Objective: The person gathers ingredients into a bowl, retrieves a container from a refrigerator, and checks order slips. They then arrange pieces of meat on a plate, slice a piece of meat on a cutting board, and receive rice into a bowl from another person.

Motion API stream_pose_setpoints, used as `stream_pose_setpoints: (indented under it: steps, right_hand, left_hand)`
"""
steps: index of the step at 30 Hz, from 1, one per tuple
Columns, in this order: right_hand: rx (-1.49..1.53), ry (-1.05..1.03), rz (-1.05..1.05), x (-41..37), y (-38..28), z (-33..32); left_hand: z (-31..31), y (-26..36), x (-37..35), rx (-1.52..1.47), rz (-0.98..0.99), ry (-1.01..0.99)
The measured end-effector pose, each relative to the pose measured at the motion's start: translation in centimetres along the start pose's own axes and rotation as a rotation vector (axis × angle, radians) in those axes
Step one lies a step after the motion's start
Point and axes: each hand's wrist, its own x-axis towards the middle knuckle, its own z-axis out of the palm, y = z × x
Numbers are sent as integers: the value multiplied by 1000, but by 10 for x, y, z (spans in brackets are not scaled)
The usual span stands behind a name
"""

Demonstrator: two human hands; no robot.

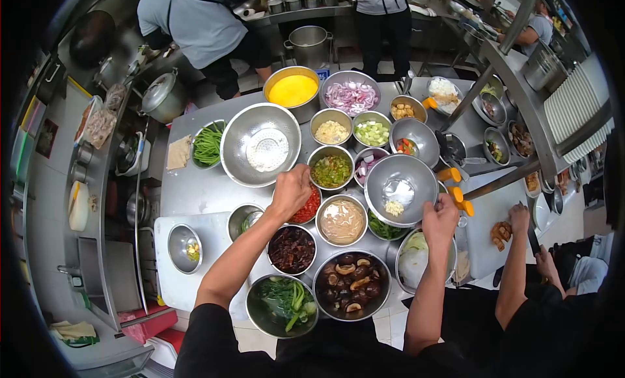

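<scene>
My right hand [441, 218] grips the rim of a steel mixing bowl [381, 194], tilted above the other containers, with a little minced garlic [394, 208] inside. My left hand [291, 192] has its fingers drawn together at the edge of a tin of chopped green peppers [331, 168]; what they hold, if anything, is hidden. Beneath that hand, chopped red chilli [307, 209] shows partly. Close by stand a tin of pale paste [342, 220], a tin of dark chopped pieces [291, 249] and a tin of minced garlic [330, 132].
A large colander [237, 147] stands at the left of the steel table. Nearest me are mushrooms [352, 283] and leafy greens [280, 304]. At right, a co-worker's hands [519, 218] work with a knife [532, 236]. A shelf post [504, 179] slants over the table's right side.
</scene>
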Motion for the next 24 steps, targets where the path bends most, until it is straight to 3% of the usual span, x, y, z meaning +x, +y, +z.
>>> stream_pose_setpoints:
  steps: [4,6,10,17,24]
  right_hand:
    - [60,-29,46,-12,-10,-9]
    - [66,-21,52,-13,-7,-8]
    - [110,-63,65,-13,0,-7]
    - [104,-88,72,-13,-15,-2]
    - [59,-112,37,-7,2,26]
  left_hand:
    - [16,-5,2,-118,-60,-73]
    - [12,1,6,-473,-438,-230]
    - [10,-10,5,-807,-670,-209]
    - [-9,-18,1,-944,-781,-97]
    - [-65,12,-5,-984,-681,-19]
